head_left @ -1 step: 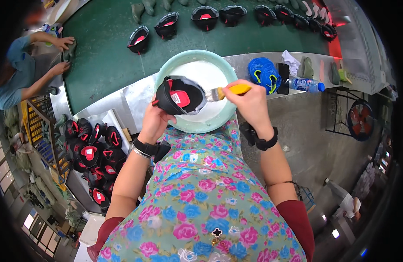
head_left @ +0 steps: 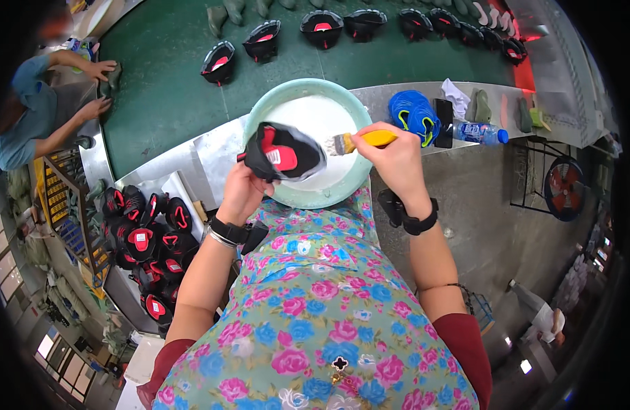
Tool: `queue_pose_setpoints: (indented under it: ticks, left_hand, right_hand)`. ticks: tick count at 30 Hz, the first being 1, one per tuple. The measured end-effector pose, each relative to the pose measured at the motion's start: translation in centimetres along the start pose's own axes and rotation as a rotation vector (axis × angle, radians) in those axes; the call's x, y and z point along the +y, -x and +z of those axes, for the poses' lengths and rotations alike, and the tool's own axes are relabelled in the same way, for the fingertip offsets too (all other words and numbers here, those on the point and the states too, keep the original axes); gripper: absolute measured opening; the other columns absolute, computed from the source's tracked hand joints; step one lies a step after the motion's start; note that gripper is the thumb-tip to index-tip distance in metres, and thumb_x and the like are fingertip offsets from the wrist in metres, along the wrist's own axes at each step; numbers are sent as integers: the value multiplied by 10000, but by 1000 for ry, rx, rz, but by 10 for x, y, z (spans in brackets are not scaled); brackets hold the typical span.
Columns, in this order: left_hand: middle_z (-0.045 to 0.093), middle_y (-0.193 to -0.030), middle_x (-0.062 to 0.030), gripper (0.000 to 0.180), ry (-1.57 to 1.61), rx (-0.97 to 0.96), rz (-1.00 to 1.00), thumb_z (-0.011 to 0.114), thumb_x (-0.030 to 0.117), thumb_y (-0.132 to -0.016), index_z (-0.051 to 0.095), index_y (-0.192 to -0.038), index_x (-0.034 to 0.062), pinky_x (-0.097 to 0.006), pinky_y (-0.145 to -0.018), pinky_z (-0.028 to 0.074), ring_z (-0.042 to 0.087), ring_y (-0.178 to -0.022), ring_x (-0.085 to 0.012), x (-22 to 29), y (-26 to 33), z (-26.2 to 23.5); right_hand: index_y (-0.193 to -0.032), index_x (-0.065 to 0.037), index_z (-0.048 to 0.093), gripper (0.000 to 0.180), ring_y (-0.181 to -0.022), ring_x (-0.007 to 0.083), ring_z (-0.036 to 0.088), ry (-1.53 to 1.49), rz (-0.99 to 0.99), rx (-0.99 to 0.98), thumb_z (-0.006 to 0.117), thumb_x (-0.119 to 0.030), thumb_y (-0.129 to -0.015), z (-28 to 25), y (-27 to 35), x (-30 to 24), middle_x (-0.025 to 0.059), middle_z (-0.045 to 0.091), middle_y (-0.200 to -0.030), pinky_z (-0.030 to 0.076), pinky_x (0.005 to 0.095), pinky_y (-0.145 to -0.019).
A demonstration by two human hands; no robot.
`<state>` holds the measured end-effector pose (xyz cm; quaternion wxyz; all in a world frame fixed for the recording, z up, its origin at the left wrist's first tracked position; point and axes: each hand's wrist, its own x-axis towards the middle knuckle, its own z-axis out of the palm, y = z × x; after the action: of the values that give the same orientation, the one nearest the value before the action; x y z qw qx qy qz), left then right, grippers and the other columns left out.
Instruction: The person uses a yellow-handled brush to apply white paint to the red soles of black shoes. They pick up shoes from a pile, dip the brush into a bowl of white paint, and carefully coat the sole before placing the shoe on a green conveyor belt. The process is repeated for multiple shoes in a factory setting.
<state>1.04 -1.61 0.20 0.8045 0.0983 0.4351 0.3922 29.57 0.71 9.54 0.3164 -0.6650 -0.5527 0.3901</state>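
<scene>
My left hand (head_left: 244, 191) is closed on a black shoe upper (head_left: 262, 163) with a red lining, its underside edge pale and wet-looking. The upper is held tilted above a pale green basin (head_left: 308, 198) of white liquid (head_left: 332, 120). In my right hand (head_left: 391, 154) is a paintbrush (head_left: 376, 139) with a yellow handle, gripped near the bristles. White liquid coats the bristle tips, which point at the upper's right edge with a small gap between. The fingertips of my left hand are partly hidden behind the upper.
Several black shoe uppers (head_left: 322, 29) stand in a row on the green conveyor belt (head_left: 158, 102). More uppers (head_left: 141, 236) are piled at the left. Right of the basin are a blue shoe (head_left: 412, 115), a phone (head_left: 443, 123) and a bottle (head_left: 480, 133). A co-worker's hands (head_left: 100, 72) are at far left.
The shoe upper has turned a little in my left hand. The brush has shifted slightly right, away from the upper's edge.
</scene>
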Motion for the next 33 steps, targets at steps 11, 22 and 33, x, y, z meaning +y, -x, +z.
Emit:
queue_pose_setpoints:
  ticks: [11,22,33]
  left_hand:
    - [587,-676,-75,411,245,-145,-581,377,376,-1017,578,-1143,41,-215,-356,278,374,-398,-95,-4,9,24]
    - [604,-1162,-99,356,156,116,319,445,26,-954,497,-1298,107,-375,-856,528,587,-999,-237,79,-47,-139]
    - [385,-1434,-319,794,156,436,418,409,-77,-958,-46,-1560,172,-459,-1101,454,555,-1226,-426,151,-234,-238]
  right_hand:
    - [-928,-1,732,135,-765,105,676,-215,-287,-153,768,-40,-805,15,-6,-23,70,732,-880,527,258,-678]
    - [-859,26,700,104,-625,75,621,-279,234,1,749,-65,-846,0,4,-21,32,667,-690,481,219,-573]
    - [-915,47,689,126,-639,102,648,-133,445,23,741,-55,-865,31,1,-20,54,674,-733,501,215,-595]
